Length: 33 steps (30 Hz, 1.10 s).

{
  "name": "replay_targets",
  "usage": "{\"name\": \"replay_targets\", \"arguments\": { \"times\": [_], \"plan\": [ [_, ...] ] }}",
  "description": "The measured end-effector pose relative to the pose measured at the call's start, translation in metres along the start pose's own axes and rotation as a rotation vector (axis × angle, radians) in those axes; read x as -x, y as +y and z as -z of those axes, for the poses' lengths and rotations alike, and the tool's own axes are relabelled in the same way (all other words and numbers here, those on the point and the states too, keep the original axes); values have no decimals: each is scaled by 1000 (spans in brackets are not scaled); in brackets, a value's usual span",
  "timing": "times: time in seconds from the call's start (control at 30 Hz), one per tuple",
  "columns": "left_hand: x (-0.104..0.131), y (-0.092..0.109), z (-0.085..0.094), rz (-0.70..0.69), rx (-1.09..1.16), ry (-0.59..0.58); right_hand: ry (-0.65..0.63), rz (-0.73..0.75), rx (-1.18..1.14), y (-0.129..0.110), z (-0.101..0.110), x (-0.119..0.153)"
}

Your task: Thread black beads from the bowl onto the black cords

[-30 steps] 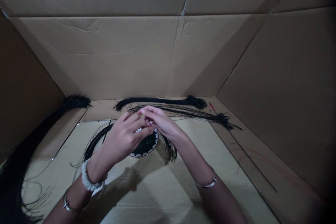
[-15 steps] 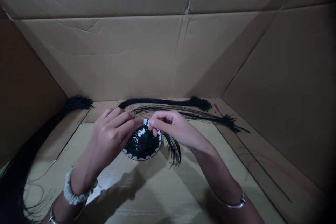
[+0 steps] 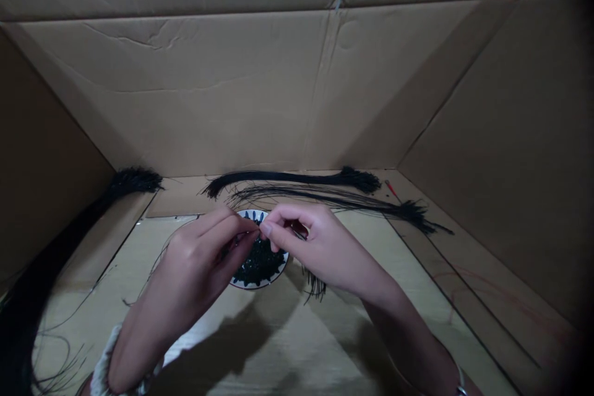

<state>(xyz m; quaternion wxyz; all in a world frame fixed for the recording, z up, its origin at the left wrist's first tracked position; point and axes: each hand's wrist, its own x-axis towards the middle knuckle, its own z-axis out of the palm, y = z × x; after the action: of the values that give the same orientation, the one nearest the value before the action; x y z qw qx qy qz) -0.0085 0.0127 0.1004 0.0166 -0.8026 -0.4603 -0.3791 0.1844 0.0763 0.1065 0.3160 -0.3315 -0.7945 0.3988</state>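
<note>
My left hand (image 3: 199, 253) is closed in a pinch over the left side of a bowl, its fingertips meeting those of my right hand. A thin dark strand (image 3: 155, 263) curves out behind the left hand. My right hand (image 3: 309, 238) is also pinched, thumb against index finger. Below its palm hangs a bundle of thin black strands (image 3: 316, 284), mostly hidden by the hand. Whatever lies right between the fingertips is too small to make out. Underneath is the white bowl (image 3: 247, 215) with a blue-patterned rim, holding many tiny black pieces (image 3: 260, 263).
Two black strand bundles (image 3: 288, 177) lie along the back, their ends knotted or frayed. A thick black bundle (image 3: 60, 235) runs down the left side. A small red-tipped tool (image 3: 390, 186) lies at the back right. Cardboard walls (image 3: 232, 93) enclose the surface.
Both hands have come lower and nearer to me, and the fingertips now meet. A dark strand shows behind the left hand. The view has shifted slightly.
</note>
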Motion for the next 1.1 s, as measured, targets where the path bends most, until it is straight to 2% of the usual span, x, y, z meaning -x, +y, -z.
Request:
{"name": "replay_targets", "arguments": {
  "times": [0.17, 0.33, 0.47, 0.57, 0.67, 0.73, 0.8, 0.97, 1.1],
  "plan": [
    [1, 2, -4, 20, -2, -6, 80, 71, 140, -3, -1, 4],
    [4, 8, -1, 2, -70, -20, 85, 179, 215, -8, 1, 8],
    [5, 14, 6, -18, -72, -20, -1, 155, 188, -16, 10, 12],
    [6, 18, 13, -29, -94, 26, 32, 106, 262, -10, 22, 9],
    [8, 22, 21, -13, -138, 60, 47, -37, 576, 11, 32, -1],
    [9, 26, 26, 7, -151, 58, -66, -232, 832, 31, 33, -12],
    [12, 31, 29, 38, -148, 60, -225, -420, 983, 52, 28, -23],
    [18, 42, 32, 139, -146, 129, -309, -503, 989, 97, 8, -40],
    [20, 47, 36, 202, -146, 157, -310, -489, 956, 122, -3, -45]
  ]
}}
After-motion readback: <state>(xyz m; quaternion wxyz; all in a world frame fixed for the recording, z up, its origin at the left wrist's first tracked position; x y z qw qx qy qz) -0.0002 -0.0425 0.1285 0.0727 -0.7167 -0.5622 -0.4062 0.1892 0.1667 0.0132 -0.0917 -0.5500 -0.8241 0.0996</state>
